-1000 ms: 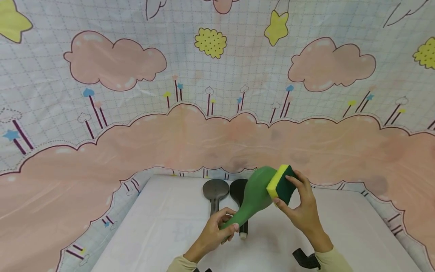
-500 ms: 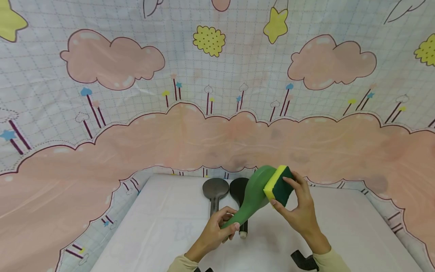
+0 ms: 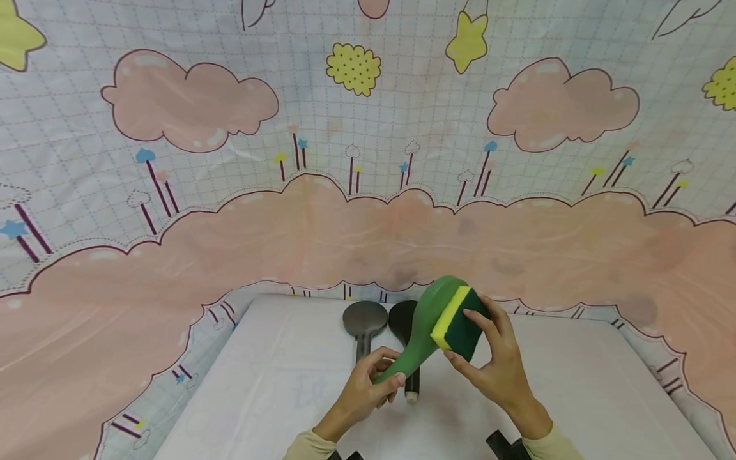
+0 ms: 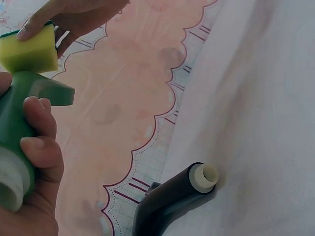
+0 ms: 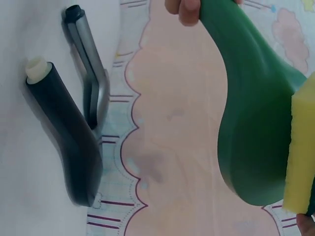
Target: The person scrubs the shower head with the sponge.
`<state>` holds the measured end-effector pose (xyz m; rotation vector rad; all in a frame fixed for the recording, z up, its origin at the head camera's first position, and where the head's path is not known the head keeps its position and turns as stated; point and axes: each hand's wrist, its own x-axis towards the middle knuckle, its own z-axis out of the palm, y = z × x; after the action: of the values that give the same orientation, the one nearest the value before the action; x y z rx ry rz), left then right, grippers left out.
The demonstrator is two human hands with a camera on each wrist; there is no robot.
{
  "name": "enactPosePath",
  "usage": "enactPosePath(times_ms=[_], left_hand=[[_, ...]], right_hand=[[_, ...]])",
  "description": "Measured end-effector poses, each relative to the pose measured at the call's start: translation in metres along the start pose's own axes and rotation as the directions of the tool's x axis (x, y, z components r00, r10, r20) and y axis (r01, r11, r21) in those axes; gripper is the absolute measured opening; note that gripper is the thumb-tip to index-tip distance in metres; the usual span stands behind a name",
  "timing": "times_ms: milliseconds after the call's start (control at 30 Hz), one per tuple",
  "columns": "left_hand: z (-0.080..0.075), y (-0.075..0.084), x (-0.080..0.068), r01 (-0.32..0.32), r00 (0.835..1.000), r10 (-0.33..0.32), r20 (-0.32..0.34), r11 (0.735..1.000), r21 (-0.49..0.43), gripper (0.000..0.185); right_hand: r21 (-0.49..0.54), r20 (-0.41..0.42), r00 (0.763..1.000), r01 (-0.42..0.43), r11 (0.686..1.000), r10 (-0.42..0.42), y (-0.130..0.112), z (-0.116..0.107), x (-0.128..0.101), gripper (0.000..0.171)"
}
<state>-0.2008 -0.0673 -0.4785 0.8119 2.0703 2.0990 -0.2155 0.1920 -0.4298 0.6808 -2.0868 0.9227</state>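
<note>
My left hand [image 3: 368, 386] grips the handle of a green shower head [image 3: 432, 326], holding it tilted up above the white table [image 3: 276, 396]. My right hand [image 3: 489, 367] pinches a yellow and dark green sponge [image 3: 455, 322] and presses its yellow side against the shower head's round face. In the left wrist view the left hand's fingers [image 4: 37, 142] curl round the green handle [image 4: 15, 132], with the sponge [image 4: 29, 49] above. The right wrist view shows the green shower head [image 5: 251, 118] and the sponge's yellow edge [image 5: 299, 147].
Two dark shower heads lie side by side on the table behind my hands, a grey one [image 3: 365, 322] and a black one [image 3: 406, 319]. A cartoon-printed cloth [image 3: 368, 160] covers the backdrop and drapes round the table. Bare white surface spreads left and right.
My right hand has slid the sponge down and to the left across the green head's face. The left hand has kept the handle nearly still.
</note>
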Motion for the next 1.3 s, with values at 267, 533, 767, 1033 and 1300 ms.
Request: enactPosePath(times_ms=[267,533,767,1033,1300], left_hand=[[-0.002,0.001,-0.002,0.05,0.999,-0.05,-0.006,0.998,0.025,0.027],[-0.003,0.0,-0.004,0.048,0.999,-0.046,-0.024,0.996,0.073,0.026],[-0.004,-0.002,-0.004,0.044,0.999,-0.042,-0.026,0.994,0.102,0.026],[-0.003,-0.003,-0.006,0.032,0.997,-0.02,-0.077,0.988,0.149,0.031],[-0.004,-0.005,-0.004,0.046,0.992,-0.021,-0.12,0.977,0.21,0.032]], right_hand=[[-0.007,-0.009,1.0,-0.008,1.0,0.008,0.002,-0.004,0.003,0.077],[-0.005,-0.025,0.998,-0.051,0.999,0.05,0.007,-0.01,0.008,0.076],[0.048,-0.053,0.997,-0.056,0.997,0.059,0.011,-0.013,0.011,0.072],[0.012,-0.005,0.994,-0.111,0.994,0.111,0.011,-0.016,0.011,0.073],[0.038,0.008,0.995,-0.096,0.995,0.096,0.001,-0.016,0.011,0.074]])
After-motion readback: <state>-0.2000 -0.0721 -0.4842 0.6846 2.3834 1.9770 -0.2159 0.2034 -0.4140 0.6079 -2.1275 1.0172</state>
